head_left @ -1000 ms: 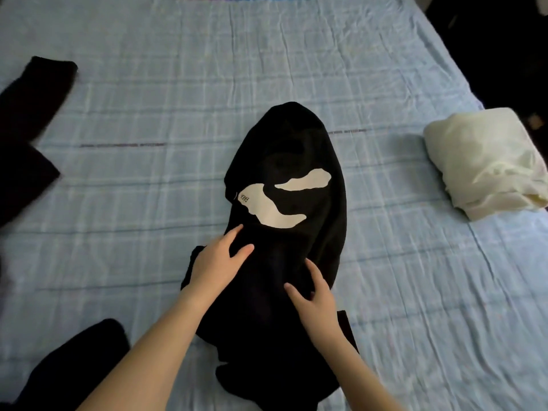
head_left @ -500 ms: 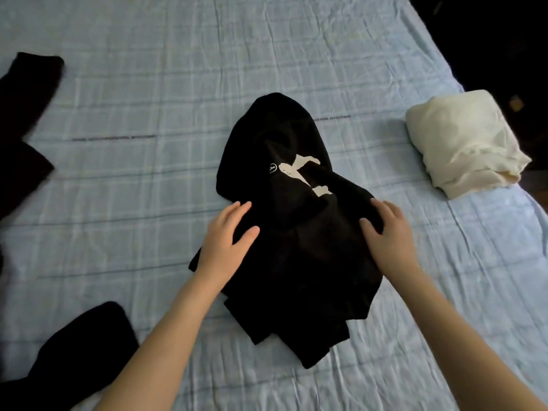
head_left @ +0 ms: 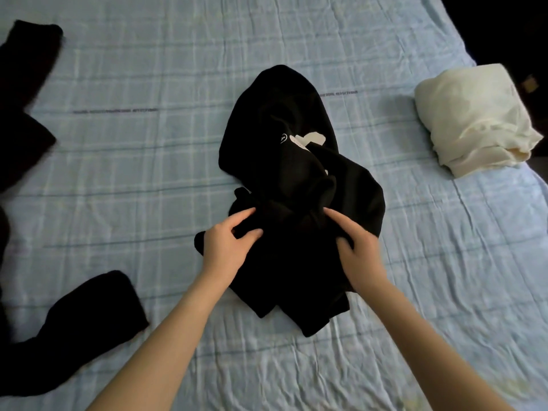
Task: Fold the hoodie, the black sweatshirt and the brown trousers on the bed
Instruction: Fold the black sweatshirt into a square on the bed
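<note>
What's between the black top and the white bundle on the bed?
Only bare blue checked bedsheet lies between the black top and the white bundle, in the head view.

**Items in view, by count**

One bed [head_left: 296,366] with a blue checked sheet. One black hoodie [head_left: 296,161], centre. One cream bundle [head_left: 471,120], right. Two dark cloth pieces at left, the upper piece [head_left: 23,99] and the lower piece [head_left: 74,330]; whether they join as one garment cannot be told. Two hands: left hand [head_left: 228,247], right hand [head_left: 361,256].
</note>
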`<state>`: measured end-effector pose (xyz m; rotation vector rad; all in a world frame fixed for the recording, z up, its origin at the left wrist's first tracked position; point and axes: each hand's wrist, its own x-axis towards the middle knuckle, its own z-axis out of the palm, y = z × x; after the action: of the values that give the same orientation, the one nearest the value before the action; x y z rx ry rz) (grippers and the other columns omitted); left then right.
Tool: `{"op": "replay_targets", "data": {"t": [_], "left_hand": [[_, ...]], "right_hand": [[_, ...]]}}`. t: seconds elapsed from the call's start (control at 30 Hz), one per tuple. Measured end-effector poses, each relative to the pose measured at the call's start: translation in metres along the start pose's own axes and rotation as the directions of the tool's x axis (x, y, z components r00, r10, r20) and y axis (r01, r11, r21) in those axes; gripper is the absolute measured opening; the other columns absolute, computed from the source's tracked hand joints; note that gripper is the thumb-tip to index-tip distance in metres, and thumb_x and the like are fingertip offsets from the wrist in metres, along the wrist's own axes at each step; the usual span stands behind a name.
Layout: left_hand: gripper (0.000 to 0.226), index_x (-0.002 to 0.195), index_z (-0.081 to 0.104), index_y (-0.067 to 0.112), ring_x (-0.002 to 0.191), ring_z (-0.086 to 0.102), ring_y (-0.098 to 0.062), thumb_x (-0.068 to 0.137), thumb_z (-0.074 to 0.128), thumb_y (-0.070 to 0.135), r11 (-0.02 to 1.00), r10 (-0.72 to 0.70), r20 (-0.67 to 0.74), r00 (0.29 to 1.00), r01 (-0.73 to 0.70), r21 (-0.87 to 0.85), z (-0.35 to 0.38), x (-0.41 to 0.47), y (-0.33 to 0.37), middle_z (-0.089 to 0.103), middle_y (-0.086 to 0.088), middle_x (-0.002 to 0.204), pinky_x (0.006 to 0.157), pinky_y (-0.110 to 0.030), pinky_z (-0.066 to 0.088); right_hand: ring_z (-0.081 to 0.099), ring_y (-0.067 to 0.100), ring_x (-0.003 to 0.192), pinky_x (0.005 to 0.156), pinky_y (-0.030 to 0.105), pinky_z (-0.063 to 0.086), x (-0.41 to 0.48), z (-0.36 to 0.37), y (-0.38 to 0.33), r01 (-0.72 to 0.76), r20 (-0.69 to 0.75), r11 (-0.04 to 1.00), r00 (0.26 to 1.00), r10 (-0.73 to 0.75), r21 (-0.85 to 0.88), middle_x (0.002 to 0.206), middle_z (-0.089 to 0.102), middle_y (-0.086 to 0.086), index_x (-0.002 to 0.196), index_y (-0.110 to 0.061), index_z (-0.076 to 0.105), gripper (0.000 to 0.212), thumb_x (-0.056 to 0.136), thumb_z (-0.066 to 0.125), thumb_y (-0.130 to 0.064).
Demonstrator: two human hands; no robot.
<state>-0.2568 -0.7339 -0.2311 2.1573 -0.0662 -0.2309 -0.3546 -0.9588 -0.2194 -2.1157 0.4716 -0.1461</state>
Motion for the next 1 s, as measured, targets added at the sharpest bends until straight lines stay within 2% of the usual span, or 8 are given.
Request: {"op": "replay_targets", "data": {"t": [0.13,0.2,0.3,0.43,0.5,0.57,0.73,1.0], "left_hand": [[0.044,0.115,0.071,0.029,0.092,0.060,0.010,0.073,0.082,0.034,0.979,0.195,-0.130,0.972,-0.185,0.085,-0.034,-0.042,0.016,0.062,0.023,0.105,0.082,0.000,0.040],[0.043,0.119,0.070,0.025,0.097,0.059,0.000,0.078,0.079,0.037,0.960,0.120,0.052,0.991,-0.129,0.249,-0.041,-0.057,0.008,0.060,0.013,0.113,0.081,-0.005,0.039],[0.052,0.135,0.056,0.033,0.114,0.056,-0.014,0.087,0.063,0.053,0.807,-0.174,0.341,0.924,-0.064,0.587,-0.044,-0.067,-0.017,0.054,0.008,0.133,0.085,-0.024,0.045],[0.078,0.148,0.034,0.037,0.133,0.037,-0.022,0.080,0.064,0.062,0.836,0.029,0.300,0.953,-0.188,0.515,-0.039,-0.044,-0.046,0.038,0.002,0.146,0.104,-0.038,0.040],[0.097,0.154,0.016,0.038,0.140,0.029,-0.026,0.075,0.063,0.069,0.807,-0.032,0.438,0.898,-0.235,0.542,-0.026,-0.034,-0.057,0.035,-0.003,0.151,0.114,-0.043,0.029],[0.099,0.156,0.010,0.034,0.130,0.045,-0.027,0.077,0.062,0.068,0.755,-0.063,0.492,0.869,-0.281,0.593,-0.015,-0.039,-0.068,0.052,-0.005,0.136,0.112,-0.042,0.032],[0.042,0.117,0.066,0.016,0.078,0.062,-0.027,0.080,0.076,0.032,0.781,0.312,0.257,0.915,-0.401,0.479,-0.059,-0.059,-0.073,0.063,-0.001,0.081,0.067,-0.041,0.049],[0.044,0.112,0.067,0.011,0.077,0.058,-0.031,0.071,0.082,0.013,0.686,0.414,-0.011,0.910,-0.305,0.660,-0.229,-0.075,-0.092,0.059,-0.006,0.086,0.066,-0.045,0.046]], "right_hand": [[0.055,-0.010,0.118,0.099,0.004,0.038,-0.015,-0.044,-0.003,0.196,0.031,0.964,0.981,-0.193,-0.181,0.127,0.058,-0.030,0.133,-0.027,0.063,0.052,0.092,0.049,0.001],[0.056,0.006,0.124,0.100,0.007,0.037,-0.023,-0.045,0.002,0.158,0.214,0.940,0.972,-0.095,-0.301,0.138,0.055,-0.014,0.140,-0.027,0.058,0.051,0.097,0.051,0.000],[0.041,0.016,0.139,0.107,0.027,0.042,-0.042,-0.027,0.013,0.043,0.419,0.913,0.896,0.144,-0.406,0.159,0.029,-0.009,0.151,-0.038,0.040,0.063,0.095,0.060,-0.016],[0.024,0.019,0.146,0.112,0.036,0.032,-0.052,0.002,0.017,0.166,0.360,0.919,0.932,-0.027,-0.359,0.162,0.017,-0.012,0.150,-0.057,0.023,0.086,0.084,0.070,-0.027],[0.022,0.023,0.147,0.115,0.037,0.028,-0.050,0.022,0.017,0.190,0.377,0.916,0.925,-0.047,-0.352,0.164,0.020,-0.008,0.150,-0.055,0.028,0.079,0.089,0.069,-0.026],[0.029,0.022,0.147,0.116,0.026,0.025,-0.049,0.040,0.016,0.148,0.385,0.936,0.923,-0.015,-0.318,0.161,0.030,-0.005,0.149,-0.044,0.041,0.059,0.099,0.060,-0.019],[0.045,0.019,0.138,0.111,0.019,0.030,-0.065,0.054,-0.012,0.094,0.233,0.970,0.972,-0.040,-0.222,0.148,0.051,-0.003,0.136,-0.025,0.062,0.040,0.102,0.051,-0.007],[0.046,0.027,0.135,0.115,0.037,0.037,-0.099,0.153,-0.122,0.219,0.256,0.968,0.949,-0.182,-0.123,0.150,0.051,-0.001,0.144,-0.027,0.053,0.044,0.102,0.055,-0.014]]}}
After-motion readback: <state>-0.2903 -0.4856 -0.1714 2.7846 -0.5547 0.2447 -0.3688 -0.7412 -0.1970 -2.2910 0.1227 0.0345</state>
